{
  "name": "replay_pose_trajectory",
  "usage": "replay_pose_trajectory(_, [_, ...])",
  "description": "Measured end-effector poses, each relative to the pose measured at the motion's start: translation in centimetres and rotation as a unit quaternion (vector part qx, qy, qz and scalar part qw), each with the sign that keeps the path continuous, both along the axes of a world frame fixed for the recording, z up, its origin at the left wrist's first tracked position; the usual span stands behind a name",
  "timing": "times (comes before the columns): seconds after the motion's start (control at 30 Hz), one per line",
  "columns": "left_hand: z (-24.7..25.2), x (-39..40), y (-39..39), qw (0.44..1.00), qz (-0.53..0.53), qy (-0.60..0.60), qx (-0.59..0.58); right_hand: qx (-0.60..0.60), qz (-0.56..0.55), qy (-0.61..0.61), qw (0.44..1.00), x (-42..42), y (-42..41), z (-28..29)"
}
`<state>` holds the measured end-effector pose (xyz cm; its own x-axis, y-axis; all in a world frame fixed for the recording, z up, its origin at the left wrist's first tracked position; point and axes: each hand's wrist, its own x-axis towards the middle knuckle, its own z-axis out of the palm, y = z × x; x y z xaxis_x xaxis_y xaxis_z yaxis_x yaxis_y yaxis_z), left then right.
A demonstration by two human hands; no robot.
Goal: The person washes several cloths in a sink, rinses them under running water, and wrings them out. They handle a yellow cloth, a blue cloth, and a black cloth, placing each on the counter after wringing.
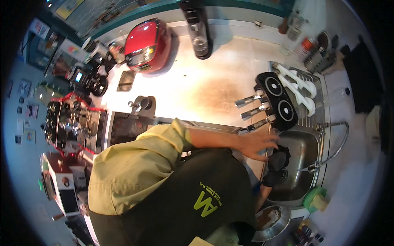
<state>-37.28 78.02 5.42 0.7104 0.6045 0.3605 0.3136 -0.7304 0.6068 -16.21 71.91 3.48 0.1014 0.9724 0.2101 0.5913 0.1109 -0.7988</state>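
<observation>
My left hand (258, 145) is bare and reaches over the near edge of the steel sink (304, 153), its fingers spread and holding nothing. The fingertips come close to a dark item (278, 160) above the basin; contact is unclear. My right hand (271, 179) appears to wear a black glove, with the bare forearm below it. Whether the dark item is part of the glove or something held by that hand cannot be told. A flexible hose tap (337, 147) arches toward the basin.
Beside the sink stands a black unit (278, 98) with two ringed discs and three chrome handles or spouts. White parts (297, 89) lie on the drainboard. A metal bowl (284, 226) holds brownish liquid. A sponge sits in a green bowl (308, 200). An espresso machine (75, 124) stands left.
</observation>
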Motion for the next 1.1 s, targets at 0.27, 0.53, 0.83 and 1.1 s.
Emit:
replay_pose_trajectory(0.27, [-1.4,-14.9,-9.7,0.944,0.296,0.011,-0.142,0.043,0.214,0.042,0.975,-9.8,1.6,0.3])
replay_pose_trajectory(0.53, [1.7,-22.1,-11.2,0.867,0.358,-0.195,-0.288,-0.17,0.358,0.126,0.909,-24.4,1.2,2.8])
replay_pose_trajectory(0.83, [6.2,-37.4,-13.1,0.865,0.456,-0.118,-0.173,-0.144,0.313,0.231,0.91,-35.3,2.9,3.7])
replay_pose_trajectory(1.1, [10.9,-44.2,-14.0,0.898,0.362,-0.173,-0.18,0.113,0.424,0.026,0.898,-42.1,4.1,8.9])
